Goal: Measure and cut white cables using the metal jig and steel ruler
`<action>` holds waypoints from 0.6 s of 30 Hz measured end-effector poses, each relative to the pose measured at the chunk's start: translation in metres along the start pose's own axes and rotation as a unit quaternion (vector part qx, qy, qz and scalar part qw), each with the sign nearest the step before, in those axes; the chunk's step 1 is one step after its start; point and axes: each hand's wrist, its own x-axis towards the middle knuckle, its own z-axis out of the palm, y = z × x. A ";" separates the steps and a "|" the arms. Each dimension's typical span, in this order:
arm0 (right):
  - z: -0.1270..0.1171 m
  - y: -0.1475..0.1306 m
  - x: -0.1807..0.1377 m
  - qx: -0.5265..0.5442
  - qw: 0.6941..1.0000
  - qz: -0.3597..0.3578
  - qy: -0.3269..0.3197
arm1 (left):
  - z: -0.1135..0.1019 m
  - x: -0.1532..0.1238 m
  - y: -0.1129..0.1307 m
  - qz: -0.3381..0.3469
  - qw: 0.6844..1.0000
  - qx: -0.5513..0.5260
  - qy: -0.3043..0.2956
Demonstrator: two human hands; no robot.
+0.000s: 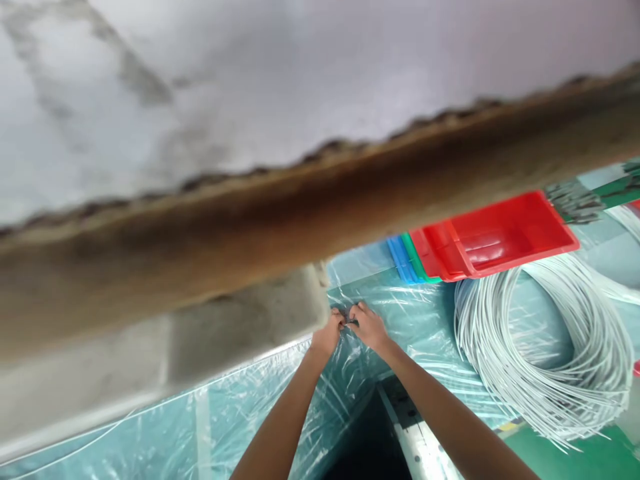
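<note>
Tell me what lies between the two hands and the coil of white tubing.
In the head view, only wrinkled clear plastic sheet over the teal table separates the right hand from the coil of white tubing. Nothing else lies there.

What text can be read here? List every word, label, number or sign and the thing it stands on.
No readable text anywhere in this view.
Red trays: plain, no label showing.
Coil of white cable: no print that can be made out.
Clear plastic sheet over the table: unmarked.
Small dark thing between the left hand and right hand: too small and blurred to tell.
</note>
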 end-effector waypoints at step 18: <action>0.009 0.023 0.009 0.043 0.996 -0.073 0.014 | -0.011 0.004 0.010 -0.035 0.998 0.022 -0.048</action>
